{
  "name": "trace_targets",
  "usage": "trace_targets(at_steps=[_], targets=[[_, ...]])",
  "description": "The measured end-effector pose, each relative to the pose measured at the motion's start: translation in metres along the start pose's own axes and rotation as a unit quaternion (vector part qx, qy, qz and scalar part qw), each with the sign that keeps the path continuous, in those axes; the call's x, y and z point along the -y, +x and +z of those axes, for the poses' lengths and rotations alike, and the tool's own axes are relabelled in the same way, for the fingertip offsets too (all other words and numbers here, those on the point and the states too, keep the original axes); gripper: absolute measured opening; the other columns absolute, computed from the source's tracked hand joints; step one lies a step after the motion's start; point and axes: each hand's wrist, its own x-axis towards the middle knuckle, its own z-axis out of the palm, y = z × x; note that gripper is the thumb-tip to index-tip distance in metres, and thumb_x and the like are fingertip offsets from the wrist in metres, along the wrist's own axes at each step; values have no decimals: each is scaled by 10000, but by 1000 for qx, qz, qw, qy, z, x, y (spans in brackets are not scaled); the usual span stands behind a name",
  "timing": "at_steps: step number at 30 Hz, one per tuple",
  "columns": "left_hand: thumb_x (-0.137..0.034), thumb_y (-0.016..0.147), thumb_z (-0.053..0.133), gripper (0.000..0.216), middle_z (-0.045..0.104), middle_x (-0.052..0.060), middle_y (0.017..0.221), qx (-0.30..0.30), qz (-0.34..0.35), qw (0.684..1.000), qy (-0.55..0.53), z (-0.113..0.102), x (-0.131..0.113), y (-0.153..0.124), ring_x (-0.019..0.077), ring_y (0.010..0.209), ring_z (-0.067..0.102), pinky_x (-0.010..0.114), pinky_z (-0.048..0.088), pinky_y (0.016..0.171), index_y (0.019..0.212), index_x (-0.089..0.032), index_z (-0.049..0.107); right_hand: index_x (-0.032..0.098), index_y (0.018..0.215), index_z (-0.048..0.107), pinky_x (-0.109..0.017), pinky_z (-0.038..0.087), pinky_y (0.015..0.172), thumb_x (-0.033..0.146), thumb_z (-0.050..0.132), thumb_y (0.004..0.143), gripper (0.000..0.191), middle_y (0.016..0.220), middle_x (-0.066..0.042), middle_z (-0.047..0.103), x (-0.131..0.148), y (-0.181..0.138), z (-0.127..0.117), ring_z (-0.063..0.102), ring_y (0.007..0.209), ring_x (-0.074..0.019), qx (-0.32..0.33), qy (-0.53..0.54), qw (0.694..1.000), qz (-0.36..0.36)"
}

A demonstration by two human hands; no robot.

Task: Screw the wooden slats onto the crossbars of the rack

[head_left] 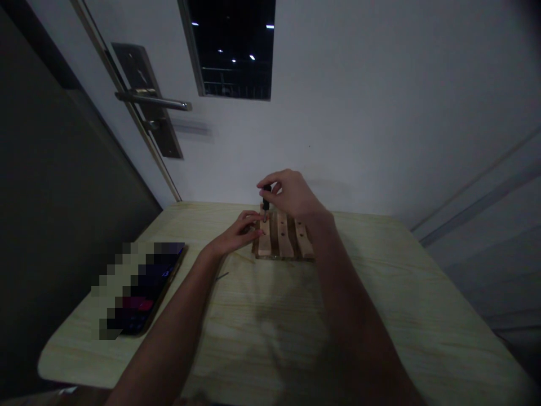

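Observation:
My right hand (291,193) pinches the black handle of a small screwdriver (266,203) from above. It stands nearly upright, its metal shaft reaching down to the leftmost wooden strip (264,245). My left hand (237,230) holds this strip from the left, with thumb and fingertips resting on it on either side of a dark hole. Two more shaped wooden strips (285,243) with dark holes lie to the right, partly behind my right wrist. All three sit on a brownish base (274,248), whose material I cannot make out. The screwdriver's tip is too small to see clearly.
A phone (158,287) with a lit screen lies on the pale wood-grain table (270,338), left of my left forearm. A thin dark rod (222,276) rests beside that forearm. Behind the table stands a white door with a metal handle (154,100) and a dark window (232,51).

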Motion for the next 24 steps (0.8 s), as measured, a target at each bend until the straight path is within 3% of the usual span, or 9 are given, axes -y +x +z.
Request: trace_targets(at_steps=[8,20,24], targets=[[-349,859,550,286,400,39,1204,2,-13,1000,-16,0,-1,0,187,1187,406,372,398,1033,1140,-298,562,156,1027,669,-276,472,762,30,499,703,387,941,-62,697,0,-3,-2,609,795,-137,0,11,1000,-29],[-350,860,547,292,408,38,1196,-3,5,1000,-3,0,3,1,190,1182,407,379,378,1049,1149,-305,560,219,881,685,-260,405,665,271,643,768,132,768,-2,642,-6,0,1,548,670,-112,-18,-14,1000,0],[-355,864,539,307,414,34,1196,-1,5,1000,8,0,5,0,191,1187,407,384,361,1066,1168,-314,551,203,812,670,-249,374,625,342,672,749,153,715,3,614,-7,2,5,511,626,-103,-33,-21,999,18]])
